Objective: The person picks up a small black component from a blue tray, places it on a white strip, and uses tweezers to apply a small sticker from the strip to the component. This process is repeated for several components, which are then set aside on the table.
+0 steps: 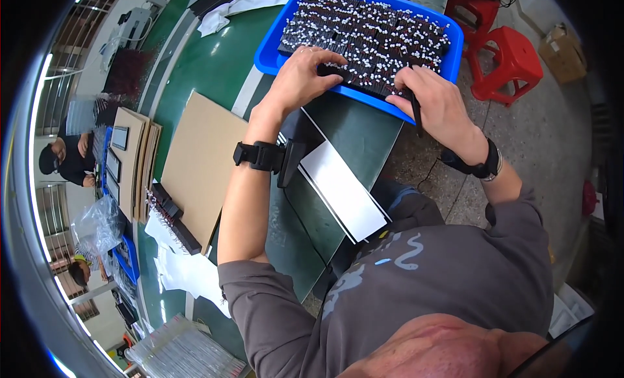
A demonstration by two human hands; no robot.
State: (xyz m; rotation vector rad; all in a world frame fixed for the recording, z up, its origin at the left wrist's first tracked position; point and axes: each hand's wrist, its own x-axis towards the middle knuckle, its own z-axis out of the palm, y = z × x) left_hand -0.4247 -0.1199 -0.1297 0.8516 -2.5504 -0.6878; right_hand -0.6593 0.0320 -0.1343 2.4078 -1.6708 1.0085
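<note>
On the green table [364, 134] stands a blue tray [266, 56], full of black parts [374, 37]. The left hand [305, 79] curves over its near edge; whether it pinches, I cannot tell. The right hand [437, 100] grips a thin black tool [416, 115]. Red stools [518, 53] stand on grey floor [484, 124].

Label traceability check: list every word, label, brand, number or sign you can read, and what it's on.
No text reads clearly enough to quote.
Grey shirt: pale blue print, no word I can make out.
Black parts in the blue tray: any marking too small to read.
Cardboard box by the red stools: any marking too small and blurred.
Black pen-like tool in the right hand: none legible.
</note>
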